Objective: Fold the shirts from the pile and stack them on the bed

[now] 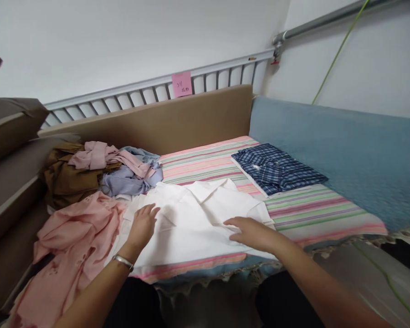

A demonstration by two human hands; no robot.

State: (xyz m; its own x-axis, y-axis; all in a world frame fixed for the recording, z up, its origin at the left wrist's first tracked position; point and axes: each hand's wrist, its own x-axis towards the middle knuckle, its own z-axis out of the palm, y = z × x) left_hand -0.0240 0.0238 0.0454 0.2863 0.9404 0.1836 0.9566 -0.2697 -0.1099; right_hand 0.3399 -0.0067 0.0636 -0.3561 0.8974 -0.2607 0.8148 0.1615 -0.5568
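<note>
A white shirt [191,228] lies spread out on the striped cloth in front of me, its surface a little creased. My left hand [144,225], with a silver bracelet at the wrist, is over the shirt's left side with its fingers apart. Over the right side of the shirt is my right hand [249,232], thumb and fingers spread. Neither hand grips the fabric; whether the fingertips touch it I cannot tell. Beyond my right hand, a dark blue plaid shirt [280,168] rests folded flat.
Crumpled clothes, including a brown garment [71,182], a lavender garment [130,180] and a pink garment [85,228], are heaped at left. Beneath lies a striped cloth [307,218]. A brown board [177,118] and a radiator [205,82] stand behind, a blue-covered side [345,155] at right.
</note>
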